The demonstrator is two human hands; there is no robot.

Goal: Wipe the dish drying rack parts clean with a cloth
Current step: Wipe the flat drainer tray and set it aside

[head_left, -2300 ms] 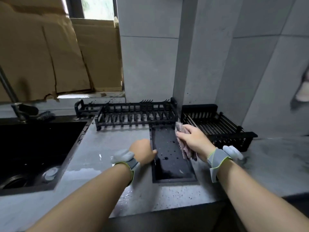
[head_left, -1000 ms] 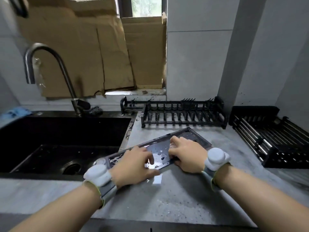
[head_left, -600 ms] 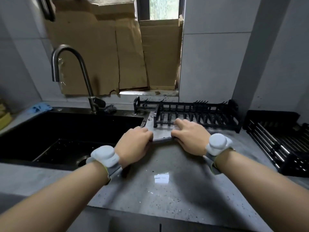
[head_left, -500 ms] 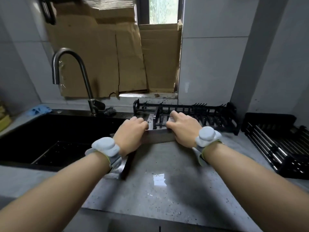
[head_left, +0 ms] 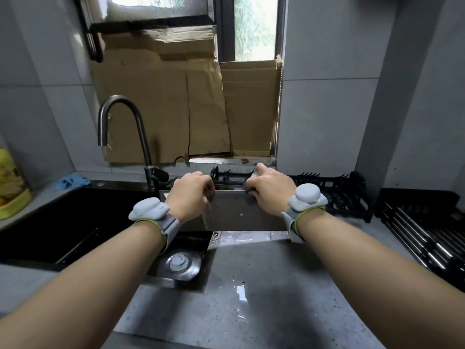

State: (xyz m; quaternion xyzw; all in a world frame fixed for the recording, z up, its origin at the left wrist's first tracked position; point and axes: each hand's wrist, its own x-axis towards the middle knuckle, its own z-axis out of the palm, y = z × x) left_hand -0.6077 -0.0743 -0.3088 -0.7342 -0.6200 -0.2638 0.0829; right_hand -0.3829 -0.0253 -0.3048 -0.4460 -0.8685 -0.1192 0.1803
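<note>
Tray: dark rectangular metal drip tray [head_left: 234, 212] stands on edge, straddling black sink [head_left: 75, 222] and grey countertop [head_left: 264, 285].
Hands: left hand [head_left: 191, 191] and right hand [head_left: 270, 188] each clench its top rim.
Rack: black wire dish rack [head_left: 334, 192] behind.

The worktop [head_left: 264, 298] is mid grey with fine dark speckles and pale glints of wet. The sink [head_left: 63, 222] set into its left part is black; the drain [head_left: 180, 264] in it is shiny silver. The tray [head_left: 239, 214] stood on edge is dark brownish grey — a few pale specks on its face. Both wristbands [head_left: 154, 216] are light grey with a thin yellow-green edge. The racks [head_left: 337, 192] along the back edge and the basket [head_left: 425, 230] at the right edge are black, the basket's bars glinting silver. The tap [head_left: 123, 132] is dark brushed metal. Cardboard [head_left: 181, 109] behind is plain tan. A cloth [head_left: 71, 181] at the back left corner is blue — the bottle [head_left: 10, 177] beside it yellow.
</note>
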